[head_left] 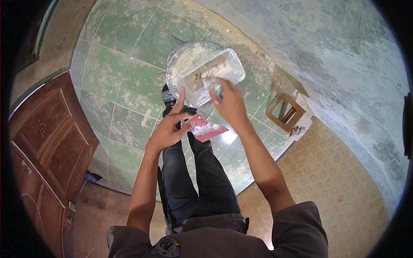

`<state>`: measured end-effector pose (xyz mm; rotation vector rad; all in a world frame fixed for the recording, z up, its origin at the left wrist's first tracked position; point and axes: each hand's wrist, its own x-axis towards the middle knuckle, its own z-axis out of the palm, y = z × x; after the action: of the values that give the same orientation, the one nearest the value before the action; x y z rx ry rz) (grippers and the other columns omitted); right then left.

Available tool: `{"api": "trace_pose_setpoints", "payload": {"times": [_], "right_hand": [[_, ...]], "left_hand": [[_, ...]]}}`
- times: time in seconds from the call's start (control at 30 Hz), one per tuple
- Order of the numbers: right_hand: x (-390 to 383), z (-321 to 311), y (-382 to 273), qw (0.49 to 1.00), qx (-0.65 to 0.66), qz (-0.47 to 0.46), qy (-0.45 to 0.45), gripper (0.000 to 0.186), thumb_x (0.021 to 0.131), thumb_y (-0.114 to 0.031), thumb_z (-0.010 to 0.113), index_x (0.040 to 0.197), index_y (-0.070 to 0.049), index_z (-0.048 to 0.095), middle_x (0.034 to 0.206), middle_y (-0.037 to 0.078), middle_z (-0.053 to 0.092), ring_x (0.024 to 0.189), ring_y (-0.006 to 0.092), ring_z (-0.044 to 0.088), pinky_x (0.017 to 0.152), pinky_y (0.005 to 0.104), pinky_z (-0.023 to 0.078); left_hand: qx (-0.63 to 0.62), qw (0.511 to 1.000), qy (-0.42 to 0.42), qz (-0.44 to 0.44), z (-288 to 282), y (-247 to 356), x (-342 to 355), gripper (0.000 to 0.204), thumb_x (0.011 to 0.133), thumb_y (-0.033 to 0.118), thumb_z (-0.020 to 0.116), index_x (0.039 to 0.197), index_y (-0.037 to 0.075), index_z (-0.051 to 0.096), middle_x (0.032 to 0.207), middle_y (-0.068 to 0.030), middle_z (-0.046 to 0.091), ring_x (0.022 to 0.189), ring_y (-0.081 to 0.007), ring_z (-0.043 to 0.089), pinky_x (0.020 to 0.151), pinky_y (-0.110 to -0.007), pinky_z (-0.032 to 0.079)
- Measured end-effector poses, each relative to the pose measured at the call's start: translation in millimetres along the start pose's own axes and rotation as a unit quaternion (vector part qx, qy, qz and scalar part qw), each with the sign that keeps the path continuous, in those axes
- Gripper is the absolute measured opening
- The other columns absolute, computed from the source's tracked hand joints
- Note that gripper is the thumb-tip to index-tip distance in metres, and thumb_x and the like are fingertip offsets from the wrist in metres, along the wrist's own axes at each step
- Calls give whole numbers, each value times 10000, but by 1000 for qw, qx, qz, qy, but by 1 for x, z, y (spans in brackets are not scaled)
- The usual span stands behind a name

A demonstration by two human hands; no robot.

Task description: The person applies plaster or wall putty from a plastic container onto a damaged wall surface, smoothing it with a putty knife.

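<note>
One pale tray [235, 64] lies over a round basin [169, 69], long axis from lower left to upper right. Remotely, I see the left hand [169, 130] pinching a red sheet [205, 130], its corner pointing right, index finger [180, 101] stretched; the right hand [230, 101] curls around a blurred greenish thing [217, 89] over the tray.

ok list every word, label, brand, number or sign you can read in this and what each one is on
Badge on the left front of the dark shirt: pale lettering under an emblem, with a coloured patch beside it; I won't copy the letters out.
Dark shoe: small pale marks, too small to read.
Tool in the right hand: blurred, nothing legible.
No other lettering can be made out.
</note>
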<state>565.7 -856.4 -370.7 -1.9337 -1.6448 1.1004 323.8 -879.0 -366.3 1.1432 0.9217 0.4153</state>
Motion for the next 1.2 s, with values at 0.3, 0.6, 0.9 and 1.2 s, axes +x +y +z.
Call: {"api": "trace_pose_setpoints", "payload": {"times": [0.3, 0.6, 0.9, 1.2], "right_hand": [[16, -12, -7, 999, 17, 38, 33, 349, 953, -167, 754, 1233, -1, 627, 1079, 239, 696, 843, 355, 721, 739, 443, 552], [31, -25, -8, 992, -61, -86, 73, 364, 951, -183, 750, 1248, -15, 623, 1080, 235, 684, 809, 421, 677, 738, 469, 549], [12, 3, -18, 997, 32, -32, -65, 354, 941, -172, 756, 1238, -30, 623, 1067, 233, 684, 948, 455, 692, 800, 488, 557], [34, -45, 14, 992, -73, -74, 72, 361, 984, -221, 720, 1266, -21, 617, 1163, 254, 674, 1019, 475, 670, 870, 513, 549]], "left_hand": [[-5, 1000, 10, 2, -6, -4, -4, 216, 982, 191, 727, 1076, 1, 770, 1743, -223, 112, 1614, -372, 163, 1253, -441, 230], [121, 991, -18, 62, -14, -5, 0, 213, 932, 187, 748, 1010, -8, 778, 1727, -236, 160, 1597, -413, 178, 1269, -524, 215], [139, 988, -9, 63, -10, -6, 0, 210, 938, 203, 738, 998, 6, 780, 1732, -227, 163, 1589, -407, 222, 1261, -560, 217], [151, 987, -20, 49, -12, -8, 1, 192, 933, 201, 729, 960, 15, 770, 1735, -217, 167, 1579, -406, 256, 1262, -575, 208]]}}
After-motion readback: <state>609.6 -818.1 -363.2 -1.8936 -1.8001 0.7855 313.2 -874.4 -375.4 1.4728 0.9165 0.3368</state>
